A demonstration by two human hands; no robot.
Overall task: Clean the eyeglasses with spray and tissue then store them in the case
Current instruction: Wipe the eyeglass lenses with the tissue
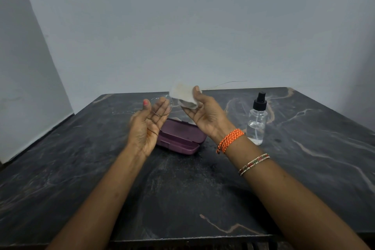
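Thin-framed clear eyeglasses (162, 105) are held up above the table between both hands. My left hand (145, 128) holds the left lens between thumb and fingers, palm toward me. My right hand (203, 115) pinches a white tissue (182, 93) folded over the right lens, thumb on top. Below the hands a purple glasses case (180, 138) lies open on the dark marble table (182, 189). A clear spray bottle (256, 119) with a black pump top stands upright to the right of the case, apart from my right wrist.
The table backs onto a grey wall (203, 26), with a lighter panel (26, 67) at the left. One thin temple arm of the glasses sticks out to the right behind the tissue. Table edges run close at front and left.
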